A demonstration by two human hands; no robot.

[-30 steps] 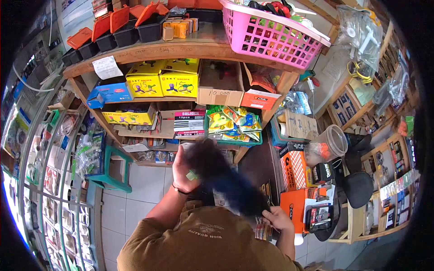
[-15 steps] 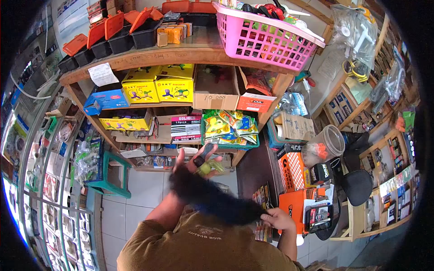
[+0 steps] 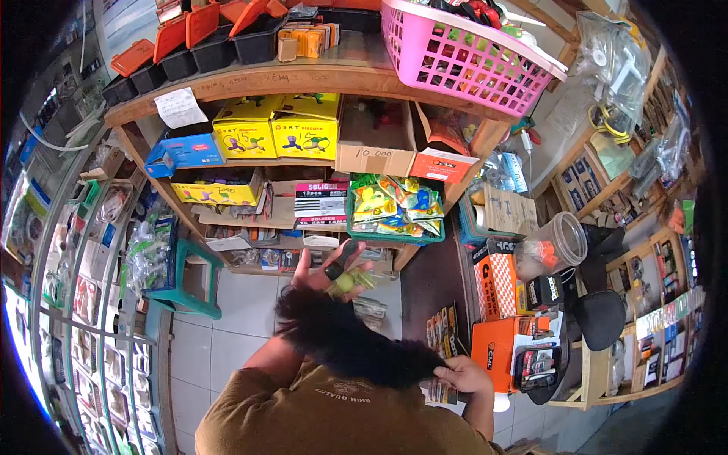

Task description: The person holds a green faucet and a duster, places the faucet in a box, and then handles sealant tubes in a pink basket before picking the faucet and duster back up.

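Note:
A black fluffy duster [image 3: 360,345] stretches across in front of my chest. My left hand [image 3: 315,274] is at its upper left end, with thumb and some fingers stretched out. A dark handle [image 3: 334,269] lies across that palm, and a yellow-green object [image 3: 347,283] shows beside the fingers; I cannot tell whether it belongs to the duster. At the lower right end, my right hand [image 3: 464,374] pinches the tip of the black fluff between thumb and fingers.
Wooden shelves [image 3: 303,76] ahead carry yellow boxes [image 3: 305,136], a pink basket [image 3: 455,64] and a green basket of colourful packets [image 3: 394,208]. A green stool [image 3: 189,280] stands left on the tiled floor. To the right are an orange box [image 3: 493,353] and a clear jar [image 3: 557,246].
The view has shifted slightly, so the shelves sit a little higher and further right. The duster is less blurred and remains stretched between both hands.

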